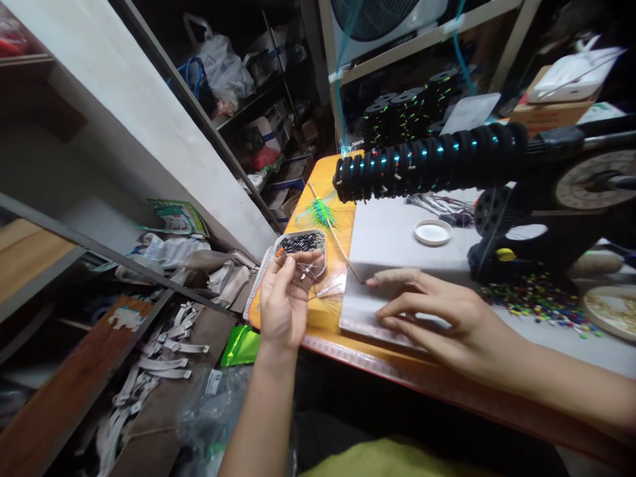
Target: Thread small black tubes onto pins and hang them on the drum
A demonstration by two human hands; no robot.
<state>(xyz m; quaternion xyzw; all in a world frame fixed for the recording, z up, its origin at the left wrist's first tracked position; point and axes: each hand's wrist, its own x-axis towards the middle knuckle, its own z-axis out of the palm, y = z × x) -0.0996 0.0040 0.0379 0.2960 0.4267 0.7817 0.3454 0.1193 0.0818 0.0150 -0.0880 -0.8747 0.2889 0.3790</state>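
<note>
My left hand [285,298] is raised at the left end of the orange table, palm up, with its fingers curled. Thin silvery wire-like pieces [309,270] show at the fingers; their kind is too small to make out. Right behind this hand sits a white tray [325,246] of small dark pieces. My right hand [442,318] hovers over the white work surface [377,245], fingers stretched and apart, nothing visible in them. The index finger seems wrapped in a beige covering. Near its tip ends a thin stick [342,248] running past a green bristly tuft [322,212].
A black machine arm [432,162] ringed with dark coils reaches across above the table. Under it are a white round lid [432,232] and scattered multicoloured beads [541,301]. A round dish [611,291] stands at the right. Cluttered shelves flank the left side.
</note>
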